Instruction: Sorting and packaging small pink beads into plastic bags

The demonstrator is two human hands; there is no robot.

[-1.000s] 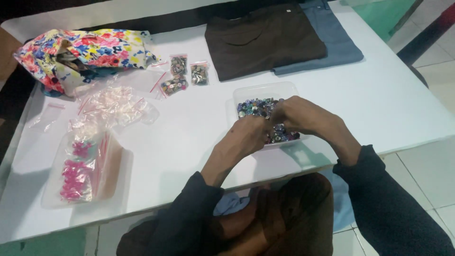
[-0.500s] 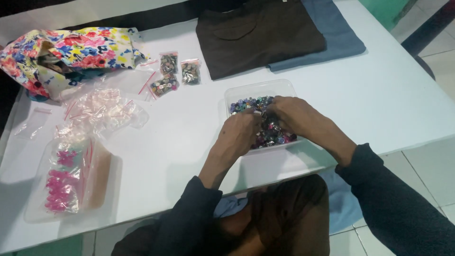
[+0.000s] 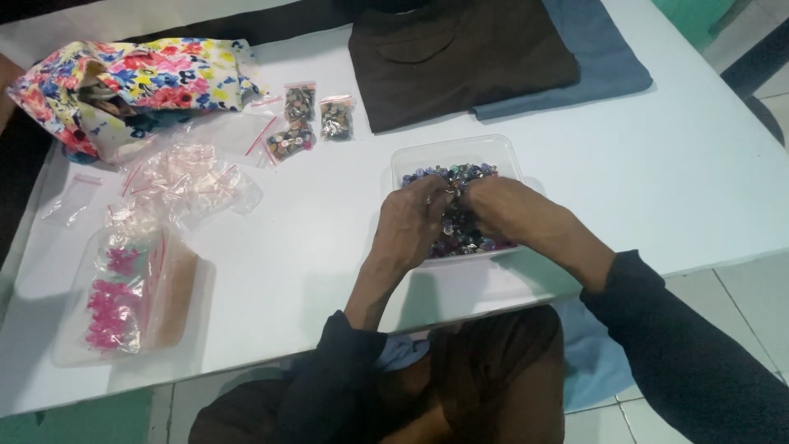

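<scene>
Head view shows us both hands down in the clear plastic tub [image 3: 501,148] of small mixed-colour beads [image 3: 460,234], right of centre in the frame. Our left hand [image 3: 411,224] and right hand [image 3: 505,210] meet over the beads, fingers curled inward; we cannot tell what they pinch. Upper left lies a floral pouch [image 3: 140,82], with small zip bags [image 3: 300,123] beside it. At top sits folded brown cloth [image 3: 460,57].

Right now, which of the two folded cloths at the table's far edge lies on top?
The dark brown cloth: it overlaps the blue cloth, which shows only along its right side.
</scene>
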